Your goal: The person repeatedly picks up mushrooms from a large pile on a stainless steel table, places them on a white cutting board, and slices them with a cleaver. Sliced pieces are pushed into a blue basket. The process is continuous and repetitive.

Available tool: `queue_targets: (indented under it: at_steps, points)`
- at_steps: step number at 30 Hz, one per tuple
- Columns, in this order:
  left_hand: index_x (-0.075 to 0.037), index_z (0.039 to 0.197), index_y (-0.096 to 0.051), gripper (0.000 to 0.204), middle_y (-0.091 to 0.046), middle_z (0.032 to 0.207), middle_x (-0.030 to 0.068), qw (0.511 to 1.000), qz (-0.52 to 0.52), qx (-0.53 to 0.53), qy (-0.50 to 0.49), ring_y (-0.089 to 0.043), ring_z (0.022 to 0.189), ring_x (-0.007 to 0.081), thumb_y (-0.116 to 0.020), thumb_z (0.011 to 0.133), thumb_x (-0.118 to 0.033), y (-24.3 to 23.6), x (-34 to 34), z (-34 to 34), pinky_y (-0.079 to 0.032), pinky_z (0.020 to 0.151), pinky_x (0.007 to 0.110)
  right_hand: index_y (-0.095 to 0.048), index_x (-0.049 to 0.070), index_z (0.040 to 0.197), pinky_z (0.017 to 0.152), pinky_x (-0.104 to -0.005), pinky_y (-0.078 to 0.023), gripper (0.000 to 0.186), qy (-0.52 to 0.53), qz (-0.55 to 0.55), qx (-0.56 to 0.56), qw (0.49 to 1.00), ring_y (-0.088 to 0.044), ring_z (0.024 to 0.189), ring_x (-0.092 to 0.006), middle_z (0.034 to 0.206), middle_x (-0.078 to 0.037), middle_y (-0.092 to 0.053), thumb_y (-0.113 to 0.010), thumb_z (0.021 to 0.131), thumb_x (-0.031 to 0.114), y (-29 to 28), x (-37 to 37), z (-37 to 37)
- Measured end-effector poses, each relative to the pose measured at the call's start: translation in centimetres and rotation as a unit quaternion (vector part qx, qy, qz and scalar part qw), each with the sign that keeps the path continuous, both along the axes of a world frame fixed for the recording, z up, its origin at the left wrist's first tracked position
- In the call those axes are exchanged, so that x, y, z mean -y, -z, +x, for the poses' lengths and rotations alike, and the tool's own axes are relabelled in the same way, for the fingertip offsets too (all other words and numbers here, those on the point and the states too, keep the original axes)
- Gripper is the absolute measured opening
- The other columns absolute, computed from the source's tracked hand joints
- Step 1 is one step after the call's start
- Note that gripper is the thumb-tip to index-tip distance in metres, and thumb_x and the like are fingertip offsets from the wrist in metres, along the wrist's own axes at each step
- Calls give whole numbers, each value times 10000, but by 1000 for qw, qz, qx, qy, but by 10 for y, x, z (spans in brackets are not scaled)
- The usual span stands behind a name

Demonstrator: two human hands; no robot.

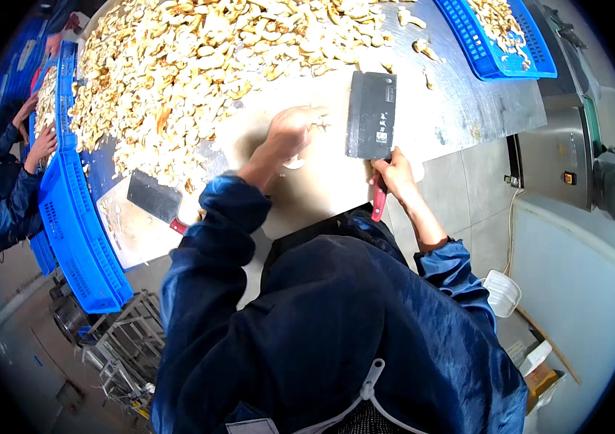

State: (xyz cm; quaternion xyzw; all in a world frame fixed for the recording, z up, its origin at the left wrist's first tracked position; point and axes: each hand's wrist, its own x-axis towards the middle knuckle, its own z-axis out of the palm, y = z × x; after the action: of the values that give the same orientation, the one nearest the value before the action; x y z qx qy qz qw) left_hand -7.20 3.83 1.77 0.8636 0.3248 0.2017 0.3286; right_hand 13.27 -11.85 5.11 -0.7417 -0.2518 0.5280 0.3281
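My right hand (394, 176) grips the red handle of a cleaver (371, 116), its broad dark blade lying over the pale cutting board (322, 195). To the left of the blade, my left hand (293, 134) is closed low over the board, fingers bunched toward the cleaver. Whatever is at its fingertips is too small and bright to make out. A small white piece (293, 163) shows under the palm. Beyond both hands spreads a large heap of pale, brown-edged mushroom pieces (199, 65), with a few loose ones nearer the blade.
A second cleaver (154, 197) lies on the left with its red handle toward me. Blue plastic baskets stand along the left edge (83, 224) and at the far right (477, 43), the latter holding pieces. A co-worker's hands (41, 145) are at the far left. Steel equipment (553, 159) stands right.
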Motion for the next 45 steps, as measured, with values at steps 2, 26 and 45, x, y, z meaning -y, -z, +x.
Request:
queue_targets:
  at_steps: [2,26,45]
  points:
    - [-49,965,-642,226,-656,900,145,994,82,-18,71,-628,872,309,-616,742,-27,2,-14,-3,-509,806,369,-488,-88,1030,544,-340,-516,298,-10,-12,22,1000,-627,544,-199,710,-136,-610,-567,822,111,-3,-8,0]
    - [-20,957,-684,172,-659,783,90,945,-269,23,-184,-606,593,142,-601,862,-136,1,-16,2,-476,564,283,-515,5,1011,571,-377,-459,178,-66,92,106,988,-594,587,-287,628,-155,-564,-524,865,106,-51,23,17]
    - [-4,1003,-662,186,-678,900,35,801,-358,275,-393,-589,784,54,-629,909,-162,-4,-4,-67,-431,657,189,-461,15,912,642,-485,-460,129,-268,132,215,930,-592,689,-431,669,-234,-567,-497,902,138,-61,-5,-40]
